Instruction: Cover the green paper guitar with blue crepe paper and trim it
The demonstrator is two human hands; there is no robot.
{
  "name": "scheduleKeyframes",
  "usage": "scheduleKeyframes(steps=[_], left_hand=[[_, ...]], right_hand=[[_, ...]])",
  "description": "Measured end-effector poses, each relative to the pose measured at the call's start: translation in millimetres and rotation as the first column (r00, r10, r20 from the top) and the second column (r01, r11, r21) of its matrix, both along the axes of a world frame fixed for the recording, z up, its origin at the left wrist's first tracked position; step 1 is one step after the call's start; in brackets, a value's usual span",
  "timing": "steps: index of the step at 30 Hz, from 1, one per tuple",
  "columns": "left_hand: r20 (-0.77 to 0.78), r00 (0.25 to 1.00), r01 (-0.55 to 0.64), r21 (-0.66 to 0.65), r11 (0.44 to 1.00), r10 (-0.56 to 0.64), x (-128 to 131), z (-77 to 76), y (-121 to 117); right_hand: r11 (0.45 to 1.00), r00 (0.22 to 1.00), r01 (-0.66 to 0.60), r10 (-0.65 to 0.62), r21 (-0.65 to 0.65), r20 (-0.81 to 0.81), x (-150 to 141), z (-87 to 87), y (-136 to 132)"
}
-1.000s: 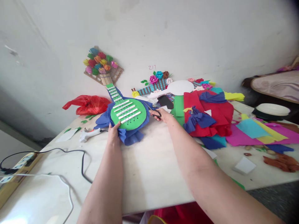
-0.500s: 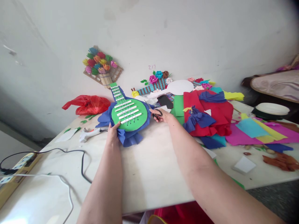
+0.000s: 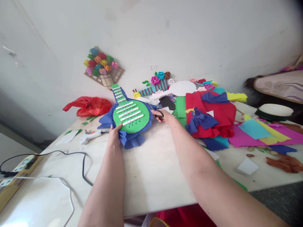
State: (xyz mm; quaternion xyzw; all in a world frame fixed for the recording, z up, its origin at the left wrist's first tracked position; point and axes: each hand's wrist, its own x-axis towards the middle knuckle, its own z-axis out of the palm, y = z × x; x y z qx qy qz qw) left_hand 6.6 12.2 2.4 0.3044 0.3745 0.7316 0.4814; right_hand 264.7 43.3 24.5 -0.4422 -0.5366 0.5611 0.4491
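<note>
Two bare hands were engaged with one green lute-shaped craft (image 3: 131,117), which was held above the near middle of the pale table (image 3: 146,173). Its long axis was slanted: the neck was pointed away from the person and to the left, towards the wall (image 3: 142,31), while the round body was turned nearest the person, its strung face exposed to view. Blue paper (image 3: 130,141) was spread behind it, with loose folds shown beyond its edge. The lower left rim was clamped by the left hand (image 3: 114,136), the thumb laid at the front. Scissors (image 3: 162,113) were grasped by the right hand (image 3: 167,117), fingers closed about the handles, and their blades were aimed up and leftward beside the craft's right edge; whether paper was touched by them could not be told. On the wall, paper tulips (image 3: 98,61) were held in a stick vase (image 3: 107,82). A red plastic bag (image 3: 93,107) was set at the left, its contents hidden. At the far right, a dark, white-topped container (image 3: 276,110) was seen, its inside indistinct.
</note>
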Motion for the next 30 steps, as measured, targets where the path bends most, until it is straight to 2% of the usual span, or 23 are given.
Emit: scheduleKeyframes(steps=[11, 14, 18, 21, 26, 30], left_hand=[[0.001, 1.000, -0.009, -0.003, 1.000, 0.009, -1.6, 0.1, -0.2], [-0.008, 1.000, 0.002, 0.000, 1.000, -0.002, -1.7, 0.3, -0.8], [-0.014, 1.000, 0.007, -0.011, 1.000, -0.007, -0.7, 2.3, -2.4], [-0.021, 1.000, 0.020, -0.012, 1.000, -0.020, 0.5, 3.6, -3.6], [-0.055, 0.994, 0.089, -0.013, 0.996, -0.090, 1.8, 3.1, -4.2], [-0.053, 0.994, 0.094, -0.008, 0.996, -0.095, 3.7, 4.6, -5.6]], right_hand=[[0.994, 0.999, 0.014, -0.017, 0.108, 0.031, 1.7, -8.0, 9.7], [0.997, 1.000, -0.030, 0.029, 0.069, 0.008, 4.6, -8.1, 9.0], [0.988, 0.988, -0.153, 0.152, -0.026, -0.027, 8.5, -10.5, 11.9], [0.979, 0.979, -0.199, 0.197, -0.035, -0.059, 8.0, -13.7, 15.2], [0.987, 0.981, -0.160, 0.155, -0.033, -0.115, -0.4, -16.9, 17.9], [0.991, 0.981, -0.135, 0.132, -0.010, -0.144, -10.3, -15.9, 18.0]])
